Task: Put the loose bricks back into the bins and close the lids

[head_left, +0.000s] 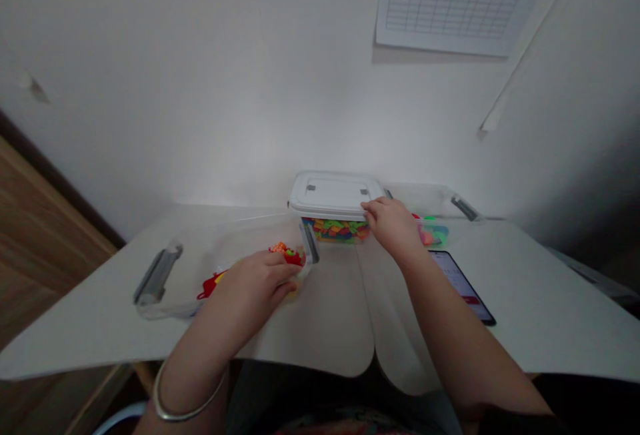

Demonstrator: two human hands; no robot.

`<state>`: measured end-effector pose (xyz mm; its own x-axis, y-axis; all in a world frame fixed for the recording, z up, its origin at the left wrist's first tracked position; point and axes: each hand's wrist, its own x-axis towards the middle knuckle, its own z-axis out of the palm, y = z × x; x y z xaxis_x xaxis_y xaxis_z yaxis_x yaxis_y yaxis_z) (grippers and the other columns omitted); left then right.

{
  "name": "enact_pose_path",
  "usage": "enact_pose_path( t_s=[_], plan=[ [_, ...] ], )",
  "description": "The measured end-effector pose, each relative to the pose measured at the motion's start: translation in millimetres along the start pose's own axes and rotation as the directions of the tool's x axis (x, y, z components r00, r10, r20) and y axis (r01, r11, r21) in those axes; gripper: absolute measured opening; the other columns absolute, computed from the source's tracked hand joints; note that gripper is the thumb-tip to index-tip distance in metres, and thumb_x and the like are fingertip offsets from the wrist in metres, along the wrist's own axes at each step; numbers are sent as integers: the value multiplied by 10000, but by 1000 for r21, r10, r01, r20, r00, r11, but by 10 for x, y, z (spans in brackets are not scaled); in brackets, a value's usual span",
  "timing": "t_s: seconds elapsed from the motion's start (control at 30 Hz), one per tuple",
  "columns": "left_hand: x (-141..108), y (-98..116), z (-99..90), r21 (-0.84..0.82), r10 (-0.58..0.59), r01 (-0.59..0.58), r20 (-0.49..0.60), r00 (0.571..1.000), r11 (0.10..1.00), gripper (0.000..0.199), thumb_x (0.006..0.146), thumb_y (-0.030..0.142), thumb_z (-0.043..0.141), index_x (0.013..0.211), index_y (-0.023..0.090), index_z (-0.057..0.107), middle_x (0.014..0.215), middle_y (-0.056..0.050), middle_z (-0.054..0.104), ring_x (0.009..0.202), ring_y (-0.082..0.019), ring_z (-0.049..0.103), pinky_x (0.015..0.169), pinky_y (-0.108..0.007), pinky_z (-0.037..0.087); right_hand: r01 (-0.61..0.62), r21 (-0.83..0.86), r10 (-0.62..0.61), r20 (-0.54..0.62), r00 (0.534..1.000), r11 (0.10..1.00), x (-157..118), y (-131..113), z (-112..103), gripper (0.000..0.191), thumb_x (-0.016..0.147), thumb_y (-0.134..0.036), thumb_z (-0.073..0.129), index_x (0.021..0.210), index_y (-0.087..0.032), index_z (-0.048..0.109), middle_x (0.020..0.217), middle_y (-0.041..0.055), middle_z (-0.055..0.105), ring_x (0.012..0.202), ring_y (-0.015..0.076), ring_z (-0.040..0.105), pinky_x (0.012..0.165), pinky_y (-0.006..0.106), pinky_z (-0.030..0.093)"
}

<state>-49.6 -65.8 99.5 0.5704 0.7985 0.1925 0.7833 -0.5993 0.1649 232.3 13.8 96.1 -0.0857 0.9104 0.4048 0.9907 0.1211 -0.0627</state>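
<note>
The right hand (393, 228) lies with its fingers over the front edge of a white lid (334, 193), though how firmly it grips I cannot tell. The lid sits on a clear plastic box (336, 229) of multicoloured pieces, its long axis running left to right along the wall. The left hand (255, 281) curls beside red and orange pieces (287, 255) in a clear tray (165, 311); whether it grasps any is hidden. A phone (463, 286) lies on the white table (330, 315), right of the box.
</note>
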Motion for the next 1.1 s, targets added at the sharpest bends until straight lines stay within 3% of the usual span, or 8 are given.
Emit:
enact_pose_path(
  t_s=[0.1, 0.2, 0.27, 0.43, 0.63, 0.87, 1.0, 1.1],
  plan=[
    [56, 219, -8, 0, 82, -82, 64, 995, 997, 187, 850, 147, 657, 985, 223, 761, 939, -51, 747, 891, -227, 681, 808, -370, 559, -28, -6, 28, 36, 999, 1000, 38, 23, -67, 294, 945, -262, 526, 1148, -196, 729, 1182, 94, 720, 1051, 250, 650, 902, 350, 472],
    [122, 395, 44, -16, 223, -223, 38, 974, 975, 126, 867, 176, 675, 960, 216, 749, 920, -27, 743, 836, -194, 679, 783, -336, 550, -70, -1, 70, 78, 995, 998, 71, 39, -125, 248, 926, -311, 576, 1091, -210, 732, 1114, 83, 745, 1004, 246, 674, 836, 336, 479],
    [194, 499, 123, -6, 311, -311, -20, 950, 950, 88, 885, 209, 668, 936, 217, 739, 870, -13, 733, 781, -173, 670, 719, -299, 533, -76, -15, 77, 114, 991, 997, 97, 48, -165, 217, 911, -340, 597, 1013, -216, 743, 1041, 77, 761, 955, 243, 687, 789, 326, 476],
    [455, 742, 394, 101, 504, -494, -128, 854, 864, 226, 916, 270, 643, 1122, 186, 683, 905, -40, 723, 799, -175, 661, 688, -292, 501, -26, -74, 39, 187, 982, 997, 184, 83, -268, 210, 886, -361, 617, 907, -221, 772, 955, 77, 776, 895, 231, 699, 723, 298, 455],
    [596, 906, 503, 112, 545, -533, -165, 822, 839, 302, 882, 362, 685, 1120, 177, 677, 922, -53, 709, 825, -200, 648, 678, -332, 510, 51, -102, -28, 222, 975, 993, 241, 140, -340, 211, 878, -337, 603, 919, -264, 796, 908, 55, 787, 843, 209, 703, 694, 282, 452],
    [396, 701, 240, 106, 373, -357, -260, 891, 928, 354, 871, 411, 681, 1166, 214, 683, 1092, -85, 714, 984, -262, 640, 833, -425, 538, 60, -149, -35, 165, 986, 987, 169, 125, -348, 276, 899, -303, 520, 974, -266, 783, 1016, 61, 780, 906, 235, 709, 686, 297, 475],
    [203, 324, 161, 107, 155, -123, -389, 908, 987, 333, 898, 346, 630, 1211, 240, 675, 1247, -102, 675, 1140, -299, 599, 983, -507, 499, 81, -126, -65, 123, 990, 989, 145, 117, -347, 274, 920, -298, 510, 995, -251, 769, 1063, 63, 768, 970, 235, 697, 709, 293, 487],
    [107, 24, 189, 74, -79, 132, -487, 870, 989, 346, 924, 391, 564, 1195, 214, 689, 1303, -139, 638, 1220, -345, 554, 1036, -565, 462, 70, -134, -54, 113, 992, 989, 155, 113, -320, 273, 920, -270, 503, 996, -243, 763, 1066, 65, 764, 978, 236, 693, 716, 299, 494]
  ],
)
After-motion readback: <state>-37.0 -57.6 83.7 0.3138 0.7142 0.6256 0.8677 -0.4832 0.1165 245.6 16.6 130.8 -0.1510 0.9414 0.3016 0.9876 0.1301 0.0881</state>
